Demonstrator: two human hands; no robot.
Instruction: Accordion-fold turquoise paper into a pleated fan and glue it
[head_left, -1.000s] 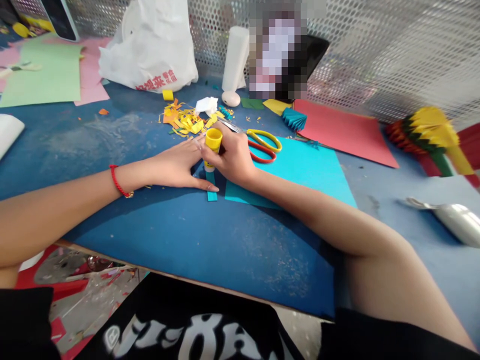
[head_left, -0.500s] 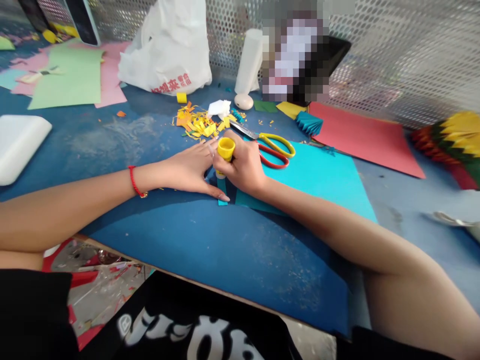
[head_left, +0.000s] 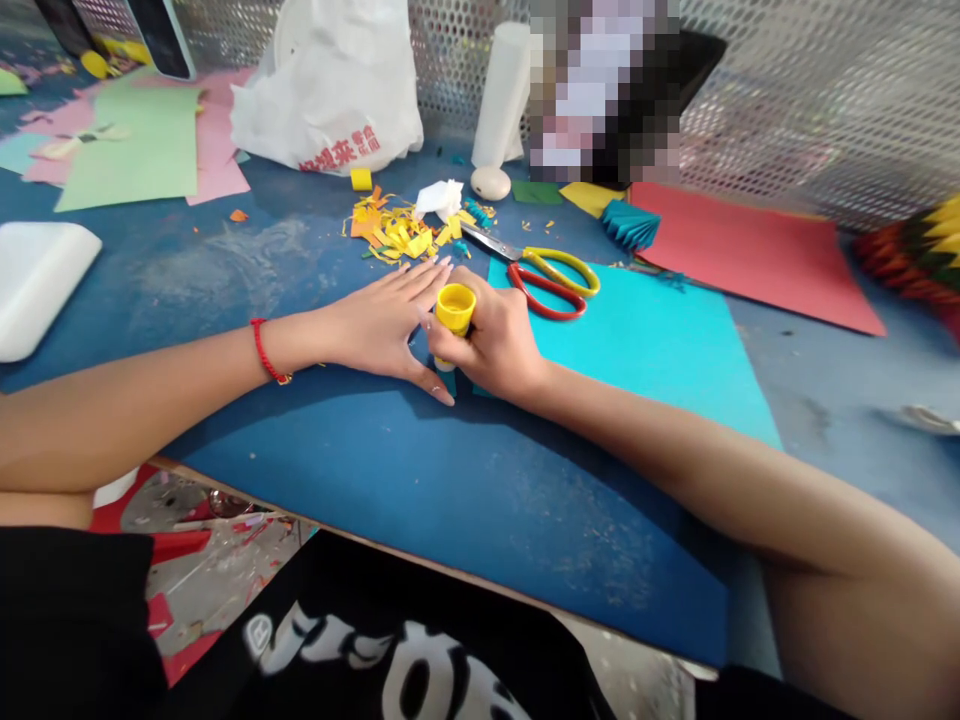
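Observation:
My right hand (head_left: 495,335) is closed around a yellow glue stick (head_left: 455,308), held upright with its lower end down on a narrow teal paper strip (head_left: 448,382). Most of that strip is hidden under the hands. Flat on the table, fingers spread, my left hand (head_left: 382,325) lies beside the glue stick, its thumb at the strip's near end. Just beyond my right hand rest scissors (head_left: 551,280) with one red and one yellow handle, partly over a turquoise paper sheet (head_left: 645,340).
Yellow and orange paper scraps (head_left: 397,228) lie beyond my hands. Further back stand a white plastic bag (head_left: 337,90) and a white tube (head_left: 502,95). Red paper (head_left: 757,250) and a folded teal piece (head_left: 630,226) are at right; a white case (head_left: 45,285) sits at left.
The glue stick in my right hand has shifted down the strip toward me, covering more of its near end. My left hand stays nearly in place. The view has shifted slightly.

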